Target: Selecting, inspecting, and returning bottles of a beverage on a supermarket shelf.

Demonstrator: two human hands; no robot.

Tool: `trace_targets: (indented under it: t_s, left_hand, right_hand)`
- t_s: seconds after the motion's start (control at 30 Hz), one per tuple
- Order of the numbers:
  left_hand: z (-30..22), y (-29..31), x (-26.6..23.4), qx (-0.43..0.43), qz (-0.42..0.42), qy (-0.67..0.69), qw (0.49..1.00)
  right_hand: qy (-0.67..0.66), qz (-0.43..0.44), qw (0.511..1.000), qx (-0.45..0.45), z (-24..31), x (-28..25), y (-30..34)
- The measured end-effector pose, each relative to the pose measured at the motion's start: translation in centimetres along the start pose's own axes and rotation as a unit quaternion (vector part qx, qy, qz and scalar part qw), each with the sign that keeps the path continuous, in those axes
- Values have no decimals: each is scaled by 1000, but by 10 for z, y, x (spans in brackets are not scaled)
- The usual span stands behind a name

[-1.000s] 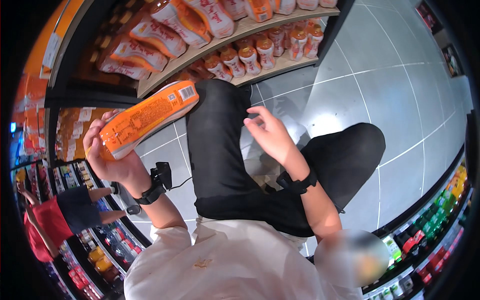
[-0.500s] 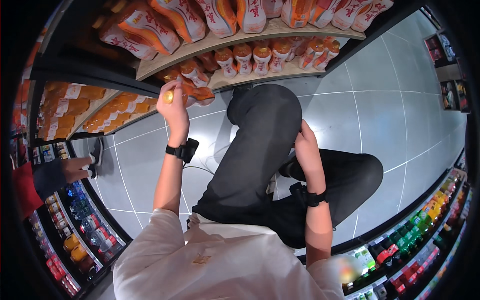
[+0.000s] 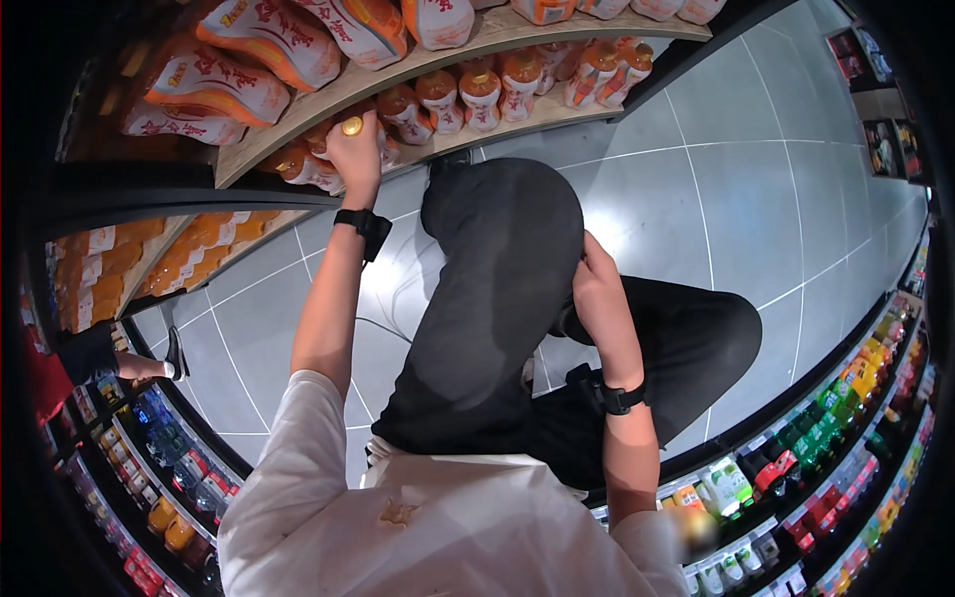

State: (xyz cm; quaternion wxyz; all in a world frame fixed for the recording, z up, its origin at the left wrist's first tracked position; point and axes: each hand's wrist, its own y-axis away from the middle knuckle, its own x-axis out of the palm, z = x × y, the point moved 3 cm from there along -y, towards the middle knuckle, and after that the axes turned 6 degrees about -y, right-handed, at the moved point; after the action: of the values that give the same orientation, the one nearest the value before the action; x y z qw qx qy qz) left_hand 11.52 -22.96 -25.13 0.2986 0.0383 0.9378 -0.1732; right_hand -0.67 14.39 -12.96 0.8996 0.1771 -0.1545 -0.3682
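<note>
Grey tiled floor (image 3: pixel 736 229) spreads beneath everything, and along its far side stands shelving whose curved-looking upper board (image 3: pixel 477 46) and lower board (image 3: pixel 517 135) are pale wood. The person's black trousers (image 3: pixel 497 298) cover two bent legs, below a white shirt (image 3: pixel 438 527). At lower right, a drinks rack (image 3: pixel 806 473) holds green, red and yellow packages. Large orange-and-white bottles (image 3: pixel 269 45) lean close together on the upper board; smaller bottles (image 3: pixel 479 99) of similar colours stand in a row on the lower one. The right hand (image 3: pixel 602 298) rests against the nearer leg, its fingertips hidden, so whether it grips the cloth cannot be told. The left hand (image 3: pixel 356 159) is closed around a gold-capped bottle (image 3: pixel 351 125) at the lower board's left part, cap toward the viewer, body mostly hidden. Each wrist wears a black band (image 3: pixel 622 400).
</note>
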Motion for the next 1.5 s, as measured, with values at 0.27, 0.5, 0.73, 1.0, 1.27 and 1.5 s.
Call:
trace_targets:
  t_s: [0.27,0.5,0.73,1.0,1.27,1.5]
  left_hand:
    - [19,-10,23,-46,19,10,999]
    - [36,-14,21,17,2,-105,994]
    - [16,-8,10,52,-3,-254,966]
    - [0,-10,-17,75,79,-282,953]
    - [-28,13,-74,123,47,-168,977]
    - [-108,-6,-190,121,19,-33,992]
  right_hand:
    - [-5,-5,1000,-16,-10,-4,-4]
    - [9,7,1000,-24,-11,-1,-4]
    - [62,-4,997,-35,-15,-2,-6]
    - [67,9,998,-17,-12,0,-4]
    - [82,29,994,-66,-11,13,-4]
    - [126,69,985,-92,-6,34,3]
